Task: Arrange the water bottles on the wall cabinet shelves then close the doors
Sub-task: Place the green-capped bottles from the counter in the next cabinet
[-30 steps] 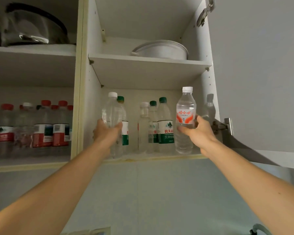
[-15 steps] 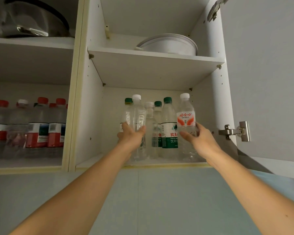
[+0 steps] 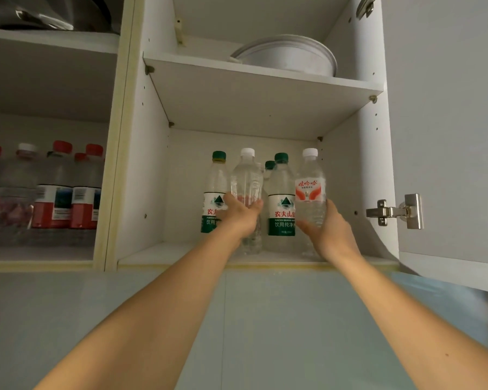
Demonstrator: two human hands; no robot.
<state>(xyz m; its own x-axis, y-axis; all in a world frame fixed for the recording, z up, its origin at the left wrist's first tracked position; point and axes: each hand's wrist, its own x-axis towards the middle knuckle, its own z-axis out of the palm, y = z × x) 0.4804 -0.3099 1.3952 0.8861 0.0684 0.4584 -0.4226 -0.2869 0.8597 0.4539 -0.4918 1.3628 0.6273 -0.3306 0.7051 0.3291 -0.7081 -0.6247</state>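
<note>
Left hand (image 3: 241, 213) fingers curl round a clear white-capped bottle (image 3: 247, 178); right hand (image 3: 326, 230) grips the red-labelled bottle (image 3: 310, 190) at its three o'clock. Both arms reach up, bottles standing on the lower shelf (image 3: 164, 256) among green-capped bottles (image 3: 281, 198).

A home kitchen: white wall cabinets (image 3: 265, 88) stocked with bottled water (image 3: 281, 204), a pot (image 3: 288, 56), tiled wall (image 3: 265, 319) below

On the lower shelf (image 3: 181, 256), the held bottles (image 3: 247, 178) stand before others, beneath the basin (image 3: 288, 56).
</note>
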